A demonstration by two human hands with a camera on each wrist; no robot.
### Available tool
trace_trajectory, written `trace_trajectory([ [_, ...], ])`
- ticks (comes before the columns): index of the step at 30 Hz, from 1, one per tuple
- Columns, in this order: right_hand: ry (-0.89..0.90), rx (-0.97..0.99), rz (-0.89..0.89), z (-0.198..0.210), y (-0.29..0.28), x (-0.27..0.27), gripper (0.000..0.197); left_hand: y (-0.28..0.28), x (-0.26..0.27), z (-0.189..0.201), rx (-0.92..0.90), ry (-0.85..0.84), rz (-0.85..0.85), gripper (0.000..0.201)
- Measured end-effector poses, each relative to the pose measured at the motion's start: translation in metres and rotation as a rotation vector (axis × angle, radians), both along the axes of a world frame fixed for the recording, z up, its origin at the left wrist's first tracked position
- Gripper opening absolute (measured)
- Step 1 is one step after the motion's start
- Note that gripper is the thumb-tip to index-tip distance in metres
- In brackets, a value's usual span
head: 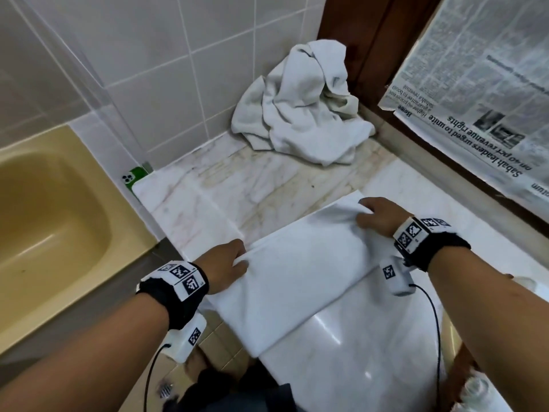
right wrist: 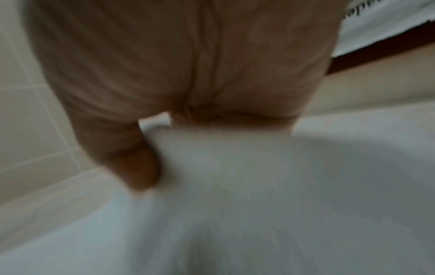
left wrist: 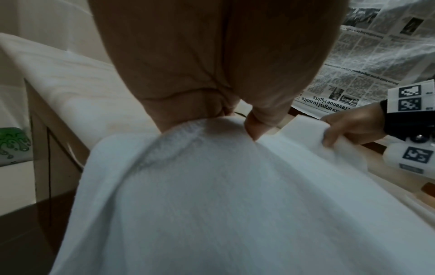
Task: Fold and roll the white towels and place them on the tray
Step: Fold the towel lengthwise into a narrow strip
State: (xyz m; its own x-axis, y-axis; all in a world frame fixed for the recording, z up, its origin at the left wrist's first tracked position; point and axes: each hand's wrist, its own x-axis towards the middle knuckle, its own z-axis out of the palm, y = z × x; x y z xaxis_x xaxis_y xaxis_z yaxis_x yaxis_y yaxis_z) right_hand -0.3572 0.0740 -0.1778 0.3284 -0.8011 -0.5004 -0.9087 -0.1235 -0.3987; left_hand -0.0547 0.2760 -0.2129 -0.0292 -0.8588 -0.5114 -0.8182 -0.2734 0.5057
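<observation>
Pinching towel (head: 297, 272) far edge, both hands: left hand (head: 225, 266) at 9 o'clock, right hand (head: 377, 217) at 2 | towel overhangs counter (head: 237, 185) toward 6 | risk: uneven pull skews fold

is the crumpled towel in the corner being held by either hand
No, the crumpled towel lies alone; the left hand and right hand grip the flat towel.

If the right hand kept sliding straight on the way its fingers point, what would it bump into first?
Probably nothing soon. The right hand, gripping the flat towel, points left and away across the bare marble counter. The tiled wall seems next; the crumpled towel looks off to the side, though depth is unclear.
</observation>
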Motion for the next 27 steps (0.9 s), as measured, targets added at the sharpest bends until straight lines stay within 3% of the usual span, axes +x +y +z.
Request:
trace_trajectory([
  [2, -0.073, 0.007, -0.104, 0.0, -0.003, -0.004, 0.036, 0.002, 0.0, -0.002, -0.015, 0.005, 0.014, 0.015],
  [4, -0.052, 0.048, -0.161, -0.005, -0.009, -0.01, 0.027, 0.001, 0.0, -0.003, -0.018, 0.009, 0.029, 0.015],
  [8, -0.216, -0.007, -0.356, -0.014, -0.022, -0.02, 0.038, 0.0, -0.001, -0.006, -0.022, 0.009, 0.064, 0.013],
  [12, 0.031, -0.112, -0.228, -0.032, -0.02, -0.021, 0.027, 0.003, 0.001, -0.008, -0.082, 0.025, 0.104, 0.016],
  [15, 0.036, -0.137, -0.262, -0.039, -0.018, -0.019, 0.034, 0.015, 0.009, -0.006, -0.058, 0.061, 0.145, 0.026],
  [19, 0.069, -0.172, -0.264, -0.044, -0.02, -0.015, 0.037, 0.043, 0.028, -0.001, 0.083, 0.035, 0.048, 0.03],
  [23, 0.106, -0.204, -0.292, -0.045, -0.024, -0.008, 0.04, 0.056, 0.041, -0.004, -0.059, 0.119, 0.161, 0.028],
  [27, 0.109, -0.195, -0.31, -0.046, -0.025, -0.003, 0.039, 0.059, 0.039, -0.012, -0.156, 0.059, 0.196, 0.027],
])
